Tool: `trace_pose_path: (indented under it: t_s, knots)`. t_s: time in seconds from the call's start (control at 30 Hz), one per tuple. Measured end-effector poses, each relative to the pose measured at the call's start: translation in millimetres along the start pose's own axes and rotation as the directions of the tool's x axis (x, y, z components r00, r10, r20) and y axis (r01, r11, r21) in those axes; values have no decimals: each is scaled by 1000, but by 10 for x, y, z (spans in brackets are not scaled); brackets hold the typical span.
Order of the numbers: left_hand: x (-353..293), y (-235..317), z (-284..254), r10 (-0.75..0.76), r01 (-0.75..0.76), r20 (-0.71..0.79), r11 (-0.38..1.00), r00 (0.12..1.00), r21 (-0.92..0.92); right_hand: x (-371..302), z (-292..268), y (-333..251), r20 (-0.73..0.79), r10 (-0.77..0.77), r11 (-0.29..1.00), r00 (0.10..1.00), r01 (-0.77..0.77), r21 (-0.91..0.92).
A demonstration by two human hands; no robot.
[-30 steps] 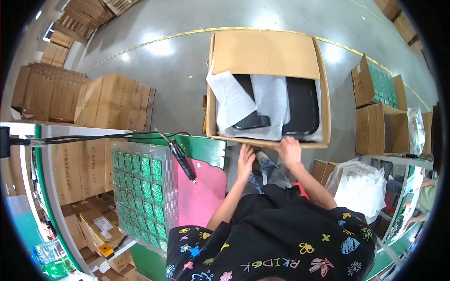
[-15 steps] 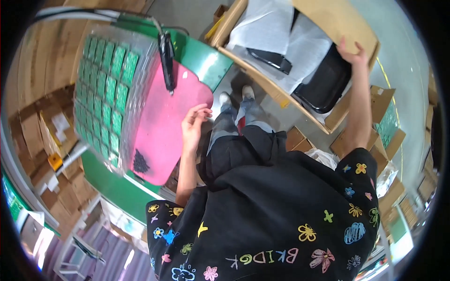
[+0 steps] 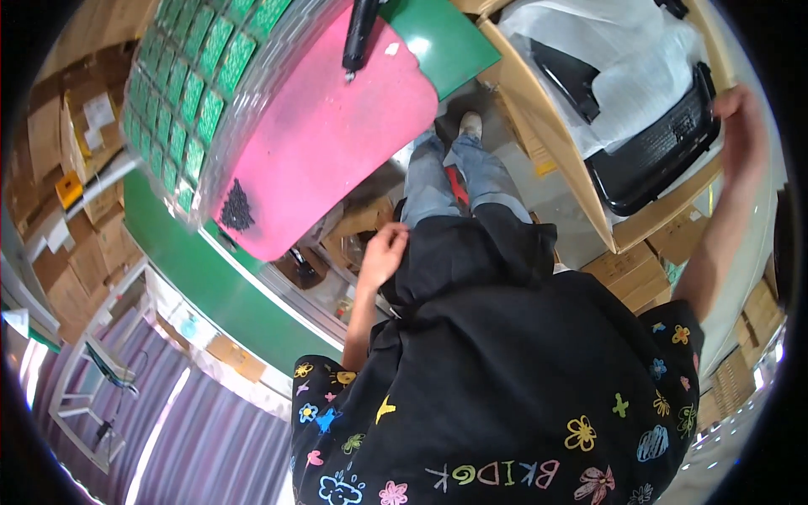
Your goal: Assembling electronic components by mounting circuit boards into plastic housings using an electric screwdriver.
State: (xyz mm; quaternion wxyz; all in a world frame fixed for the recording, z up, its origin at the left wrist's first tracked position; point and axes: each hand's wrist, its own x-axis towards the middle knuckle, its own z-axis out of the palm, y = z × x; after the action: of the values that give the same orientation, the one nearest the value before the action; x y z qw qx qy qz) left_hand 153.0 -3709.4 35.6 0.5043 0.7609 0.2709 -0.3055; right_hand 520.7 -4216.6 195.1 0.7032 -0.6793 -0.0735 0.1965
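Note:
My right hand (image 3: 742, 116) is at the right side of a cardboard box (image 3: 589, 198), its fingertips by the edge of a black plastic panel (image 3: 652, 160) with a mesh-like surface. The fingers are bent; whether they grip the panel or the box edge, I cannot tell. Beside the panel, under white wrapping sheet (image 3: 644, 88), lies another black plastic piece (image 3: 566, 77). My left hand (image 3: 385, 254) hangs in front of my waist with loosely bent fingers, holding nothing. It is apart from the pink mat (image 3: 328, 143) on the workbench.
On the green bench (image 3: 252, 295) are a clear tray of green boards (image 3: 198, 101), a black power screwdriver (image 3: 360, 38) and a heap of small black screws (image 3: 237, 209). Closed cartons (image 3: 627, 273) stand below the open box. Stacked cardboard (image 3: 93, 244) lies past the bench at left.
The view has turned toward the right. My right hand has left the raised box flap and is at the box's right side. More of the black panel shows. My left hand has moved back from the mat.

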Motion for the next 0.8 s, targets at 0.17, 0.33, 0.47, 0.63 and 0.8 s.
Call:
trace_pose_path:
  t_s: [0.17, 0.33, 0.47, 0.63, 0.8]
  knots:
    - [-109, -60, 186, 76, -74, -109, 997, 991, 16, -616, 2558, 1104, 443, 374, 892, 815, -186, -413]
    - [18, -218, 5, 79, -55, -199, 991, 977, 126, -1115, 2947, 2144, 300, 608, 622, 735, -206, -756]
    - [182, -154, -154, 121, -95, -140, 979, 983, 182, -1144, 3209, 2080, 190, 578, 663, 794, -321, -677]
    - [238, -349, -340, 136, -381, 383, 613, 914, 692, -1486, 3795, 2175, -79, 455, 510, 887, -332, -793]
    - [144, -663, -653, 194, -546, 513, 379, 836, 747, -1889, 4522, 2427, -48, 386, 407, 921, -217, -887]
